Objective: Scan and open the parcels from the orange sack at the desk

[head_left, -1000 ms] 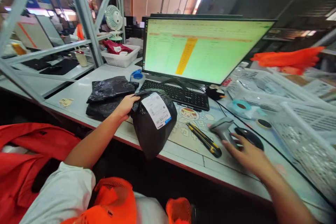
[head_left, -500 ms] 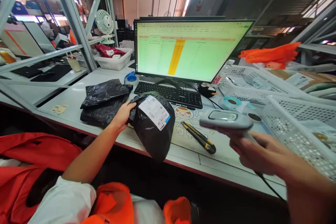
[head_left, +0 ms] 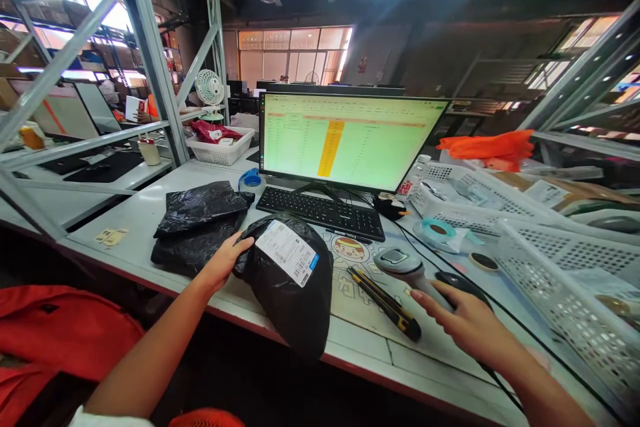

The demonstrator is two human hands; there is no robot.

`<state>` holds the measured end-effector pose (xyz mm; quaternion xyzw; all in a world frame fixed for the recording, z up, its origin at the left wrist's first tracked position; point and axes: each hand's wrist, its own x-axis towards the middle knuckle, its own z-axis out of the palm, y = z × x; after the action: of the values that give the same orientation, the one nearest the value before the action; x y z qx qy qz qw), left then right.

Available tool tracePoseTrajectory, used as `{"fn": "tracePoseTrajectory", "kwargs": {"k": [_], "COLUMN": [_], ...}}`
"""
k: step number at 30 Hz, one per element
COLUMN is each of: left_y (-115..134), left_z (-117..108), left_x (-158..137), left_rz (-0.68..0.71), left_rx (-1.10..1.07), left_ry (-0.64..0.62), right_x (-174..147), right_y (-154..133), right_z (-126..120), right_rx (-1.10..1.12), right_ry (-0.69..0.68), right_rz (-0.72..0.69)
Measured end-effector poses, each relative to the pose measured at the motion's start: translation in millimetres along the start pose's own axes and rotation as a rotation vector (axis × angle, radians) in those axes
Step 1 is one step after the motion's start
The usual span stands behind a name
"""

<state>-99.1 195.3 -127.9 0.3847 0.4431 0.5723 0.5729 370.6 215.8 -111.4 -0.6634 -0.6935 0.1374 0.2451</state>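
Observation:
My left hand (head_left: 229, 258) pinches the upper left corner of a black plastic parcel (head_left: 295, 303) with a white shipping label (head_left: 287, 252) facing up. The parcel's lower end hangs over the table's front edge. To its left lie more black plastic parcels (head_left: 200, 220), stacked. My right hand (head_left: 463, 317) is around the handle of a grey barcode scanner (head_left: 400, 261), which is low over the tabletop, its head pointing left. I cannot tell whether the scanner rests on the table. A yellow-and-black utility knife (head_left: 385, 303) lies between the parcel and the scanner.
Behind the parcel stand a black keyboard (head_left: 323, 213) and a monitor (head_left: 345, 140) showing a spreadsheet. White perforated baskets (head_left: 560, 280) line the right side, near a roll of light-blue tape (head_left: 439, 232). A black mouse (head_left: 463, 285) sits behind my right hand. Metal shelving (head_left: 150, 47) rises at left.
My right hand has brought the scanner down and left, closer to the tabletop. The left hand keeps its grip on the parcel. My view has tilted upward.

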Motion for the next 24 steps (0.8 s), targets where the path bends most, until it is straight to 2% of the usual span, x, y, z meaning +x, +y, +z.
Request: {"fn": "tracePoseTrajectory", "kwargs": {"k": [5,8,10,13,14,16,18,21,24], "left_y": [-30,-48,-55,-59,-60,-61,-61,-60,-56], "left_z": [-39,-53,-57,-60,-61,-63,-66,-69,-66], "left_x": [-8,-11,-10,-6,-4,-3,-3,-6,-8], "left_rz": [-0.087,-0.123,-0.138,-0.167,-0.156,-0.082,0.012,0.081,0.100], "left_rx": [0.085,0.028,-0.012,-0.019,-0.016,-0.026,-0.065,-0.149,-0.204], "left_ry": [-0.035,-0.067,-0.053,0.020,0.058,0.155,0.266,0.422,0.522], "right_x": [7,3,10,42,58,91,121,150,164], "right_y": [45,48,29,-20,-37,-65,-82,-91,-90], "right_z": [39,42,34,29,33,47,67,93,106], "right_rx": [-0.386,-0.480,-0.487,-0.438,-0.415,-0.424,-0.435,-0.461,-0.477], "right_ry": [0.089,0.094,0.156,0.232,0.185,-0.035,-0.148,-0.171,-0.206], "right_rz": [0.133,0.138,0.104,0.014,-0.003,-0.022,-0.015,0.049,0.106]}}
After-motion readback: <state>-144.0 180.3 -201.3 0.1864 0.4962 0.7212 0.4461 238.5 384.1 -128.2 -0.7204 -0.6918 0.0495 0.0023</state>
